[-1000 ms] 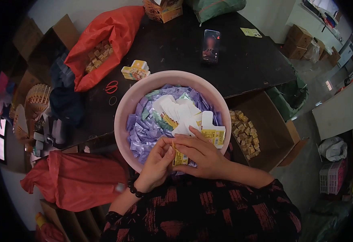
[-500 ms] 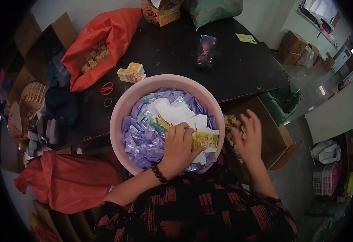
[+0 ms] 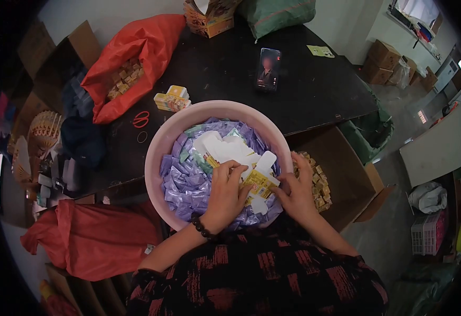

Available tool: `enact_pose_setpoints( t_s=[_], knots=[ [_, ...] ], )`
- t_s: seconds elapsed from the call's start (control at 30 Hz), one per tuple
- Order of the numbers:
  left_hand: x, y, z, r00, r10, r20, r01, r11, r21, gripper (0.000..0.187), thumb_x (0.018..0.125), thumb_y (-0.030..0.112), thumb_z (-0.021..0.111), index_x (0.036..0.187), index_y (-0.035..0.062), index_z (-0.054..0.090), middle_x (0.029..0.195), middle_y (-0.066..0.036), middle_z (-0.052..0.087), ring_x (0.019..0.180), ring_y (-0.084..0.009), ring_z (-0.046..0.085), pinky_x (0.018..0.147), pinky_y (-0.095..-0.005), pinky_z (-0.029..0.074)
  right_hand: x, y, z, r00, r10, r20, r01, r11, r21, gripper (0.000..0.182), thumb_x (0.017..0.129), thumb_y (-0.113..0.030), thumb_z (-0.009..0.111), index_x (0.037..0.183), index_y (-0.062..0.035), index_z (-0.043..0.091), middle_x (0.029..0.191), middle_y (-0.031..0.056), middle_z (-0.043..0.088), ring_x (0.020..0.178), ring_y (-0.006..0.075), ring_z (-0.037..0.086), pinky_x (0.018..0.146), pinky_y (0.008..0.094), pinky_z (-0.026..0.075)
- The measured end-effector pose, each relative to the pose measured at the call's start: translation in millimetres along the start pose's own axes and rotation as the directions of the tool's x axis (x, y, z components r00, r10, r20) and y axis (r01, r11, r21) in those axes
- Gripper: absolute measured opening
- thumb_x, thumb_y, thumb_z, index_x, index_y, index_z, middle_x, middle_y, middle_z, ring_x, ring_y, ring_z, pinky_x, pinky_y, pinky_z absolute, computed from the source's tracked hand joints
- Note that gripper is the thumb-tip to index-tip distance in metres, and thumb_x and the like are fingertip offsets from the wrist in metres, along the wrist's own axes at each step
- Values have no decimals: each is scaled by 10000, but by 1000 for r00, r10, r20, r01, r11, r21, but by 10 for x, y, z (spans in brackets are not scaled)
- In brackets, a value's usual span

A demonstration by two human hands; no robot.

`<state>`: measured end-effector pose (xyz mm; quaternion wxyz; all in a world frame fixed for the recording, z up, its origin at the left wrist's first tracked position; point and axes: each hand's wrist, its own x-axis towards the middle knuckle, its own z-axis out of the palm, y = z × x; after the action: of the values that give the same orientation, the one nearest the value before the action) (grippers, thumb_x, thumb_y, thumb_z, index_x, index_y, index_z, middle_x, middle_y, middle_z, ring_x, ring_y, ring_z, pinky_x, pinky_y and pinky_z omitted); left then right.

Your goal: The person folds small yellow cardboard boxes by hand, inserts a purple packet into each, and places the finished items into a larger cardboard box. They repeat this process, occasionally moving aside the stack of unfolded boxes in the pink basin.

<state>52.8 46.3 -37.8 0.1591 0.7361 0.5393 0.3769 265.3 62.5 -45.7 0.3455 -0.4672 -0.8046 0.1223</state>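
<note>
A small yellow-and-white printed carton (image 3: 262,183), with its white flaps out, is held above a pink tub (image 3: 155,158). My left hand (image 3: 225,194) grips the carton's left side, fingers bent and thumb near its lower edge. At the right edge of the carton, the thumb and index finger of my right hand (image 3: 300,194) close on it, while its other fingers stay raised. Beneath lie many purple sachets (image 3: 188,181) and some green ones. A fanned stack of white flattened cartons (image 3: 221,147) rests on the sachets, partly behind my left hand.
Right of the tub, a cardboard box (image 3: 349,181) contains small yellow cartons (image 3: 320,187). The black table (image 3: 315,89) bears a phone (image 3: 269,69), red scissors (image 3: 141,119), small boxes (image 3: 173,98) and an open red bag (image 3: 154,52) of little boxes. Another red bag (image 3: 91,239) stands lower left.
My right hand has come left from over the cardboard box to the carton's right edge. The carton has tilted in my left hand, and one white flap now points up.
</note>
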Motion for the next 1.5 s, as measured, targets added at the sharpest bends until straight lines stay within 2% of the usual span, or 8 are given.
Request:
enact_pose_setpoints(
  t_s=[0.17,0.23,0.33,0.63,1.03,1.17,1.23,1.5],
  knots=[
    [-82,-7,-124,999,-32,2,32,977,-213,352,829,34,675,1158,1,556,1090,-127,561,1015,-255,548,876,-330,439,54,-130,-134,995,35,-91,-25,993,112,236,767,-45,738,957,-2,604,1215,176,511,1170,296,486,951,415,409],
    [-92,16,-192,989,-122,80,144,900,-411,301,865,12,635,1156,-10,564,1075,-119,592,983,-235,590,844,-306,464,40,-142,-146,923,276,269,-369,435,821,205,843,-4,682,1022,-8,582,1061,83,584,965,137,576,805,295,478],
    [-68,110,-320,930,-320,183,321,461,-827,298,926,-17,556,1224,-13,554,1052,-82,637,971,-152,616,843,-257,481,147,-291,-127,947,149,285,-313,235,920,214,877,25,639,1069,-4,550,976,28,599,885,75,592,762,227,496],
    [-169,132,-492,966,-129,225,257,576,-776,475,876,-8,649,1325,-22,497,1211,-108,553,1106,-160,573,972,-274,454,177,-455,193,977,87,195,-198,37,979,397,833,93,645,1166,-9,455,1291,105,404,1163,178,531,986,332,476],
    [-166,201,-578,944,-168,284,329,467,-820,488,828,-42,684,1288,-2,528,1184,-104,541,1093,-172,583,929,-302,512,175,-528,-23,974,-141,180,-30,701,713,304,852,63,609,1151,26,566,1390,149,339,1251,269,483,1018,373,449],
    [-178,152,-611,959,-82,272,269,570,-777,401,820,-61,680,1203,-8,574,1170,-95,524,1112,-181,575,922,-308,523,218,-589,7,983,-148,105,17,653,758,206,863,5,645,1065,29,614,1326,157,461,1218,280,525,986,357,466],
    [-189,171,-621,956,-86,280,276,580,-766,371,818,-61,681,1175,-8,590,1171,-94,518,1115,-185,573,920,-311,527,241,-637,26,983,-27,183,-167,302,939,178,873,14,631,1048,22,599,1254,152,527,1222,256,520,1010,360,436],
    [-159,254,-555,945,-210,252,327,521,-789,455,832,-101,636,1163,60,369,1267,-138,488,1133,-205,570,889,-309,526,235,-577,71,976,-15,216,-205,254,945,151,895,26,601,1036,5,553,1193,122,554,1161,178,539,983,305,446]
  ],
)
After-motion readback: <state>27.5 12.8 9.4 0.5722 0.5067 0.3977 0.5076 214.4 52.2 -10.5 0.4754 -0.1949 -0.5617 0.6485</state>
